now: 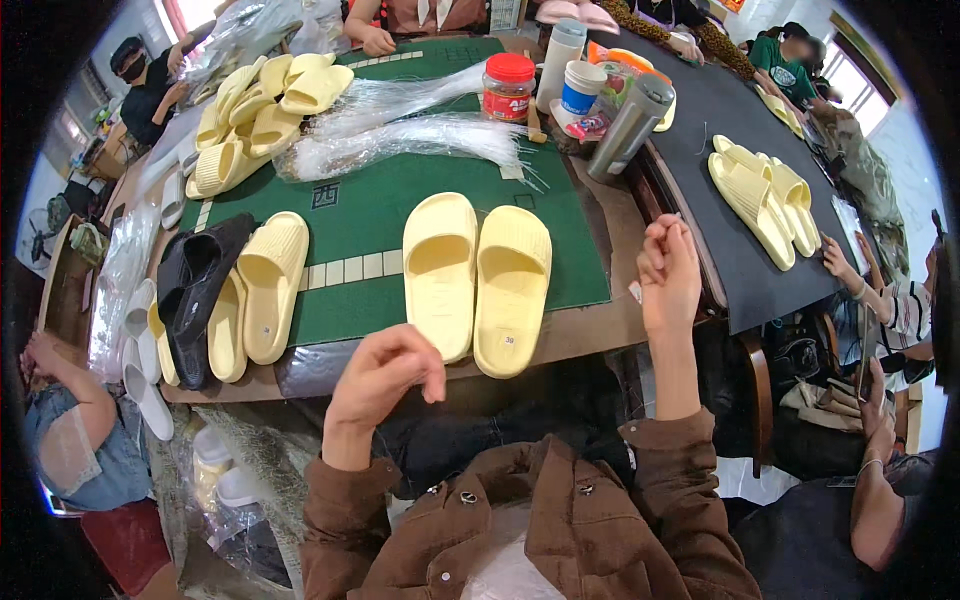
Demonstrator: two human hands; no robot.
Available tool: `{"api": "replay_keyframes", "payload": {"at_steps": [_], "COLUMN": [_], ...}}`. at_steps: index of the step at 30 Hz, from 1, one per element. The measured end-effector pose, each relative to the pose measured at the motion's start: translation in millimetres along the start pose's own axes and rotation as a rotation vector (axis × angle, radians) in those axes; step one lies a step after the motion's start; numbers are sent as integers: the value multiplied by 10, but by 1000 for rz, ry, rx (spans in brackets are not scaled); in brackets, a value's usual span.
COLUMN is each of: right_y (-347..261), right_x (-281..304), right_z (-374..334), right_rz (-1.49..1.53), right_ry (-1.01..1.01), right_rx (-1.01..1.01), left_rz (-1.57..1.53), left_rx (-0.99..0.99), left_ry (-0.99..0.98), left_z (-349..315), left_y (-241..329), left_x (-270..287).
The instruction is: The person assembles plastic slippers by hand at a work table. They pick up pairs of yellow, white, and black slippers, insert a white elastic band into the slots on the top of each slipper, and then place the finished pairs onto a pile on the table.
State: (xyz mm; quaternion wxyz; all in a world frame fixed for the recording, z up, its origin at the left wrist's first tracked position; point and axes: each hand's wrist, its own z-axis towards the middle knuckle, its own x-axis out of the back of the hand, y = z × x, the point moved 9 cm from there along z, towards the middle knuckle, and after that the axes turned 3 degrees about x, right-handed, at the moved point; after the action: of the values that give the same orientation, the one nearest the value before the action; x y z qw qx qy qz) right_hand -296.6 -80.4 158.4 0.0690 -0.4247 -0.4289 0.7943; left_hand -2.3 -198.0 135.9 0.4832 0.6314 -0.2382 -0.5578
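Note:
A pair of pale yellow slide slippers lies side by side on the near table edge, heels toward me: a left slipper point(438, 300) and a right slipper point(512, 300) with a small white sticker on its heel. Just left of the heels hovers my left hand point(378, 380), fingers curled inward; its palm is hidden. My right hand point(668, 275) is raised over the table's right corner, apart from the slippers, with fingers bent together. A small white scrap point(636, 292) shows beside that hand; whether the fingers grip it is unclear.
Black slippers point(200, 290) and a yellow slipper point(275, 285) sit at left, with a yellow slipper pile point(265, 120) behind. Clear plastic ties point(410, 140), a red-lidded jar point(508, 88) and a steel tumbler point(632, 125) stand farther back. More slippers point(765, 195) lie on the right table; people sit around.

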Motion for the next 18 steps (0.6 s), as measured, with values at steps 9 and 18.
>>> {"api": "replay_keyframes", "payload": {"at_steps": [9,18], "right_y": [435,1097], "right_x": [87,-518], "right_z": [-391,-685], "right_rz": [-487,-630], "right_ry": [-26,-397], "right_rx": [-218,-440], "left_rz": [-28,383], "left_rx": [-239,-126], "left_ry": [434,675], "left_z": [35,338], "left_y": [-19,-212], "left_x": [571,679]}}
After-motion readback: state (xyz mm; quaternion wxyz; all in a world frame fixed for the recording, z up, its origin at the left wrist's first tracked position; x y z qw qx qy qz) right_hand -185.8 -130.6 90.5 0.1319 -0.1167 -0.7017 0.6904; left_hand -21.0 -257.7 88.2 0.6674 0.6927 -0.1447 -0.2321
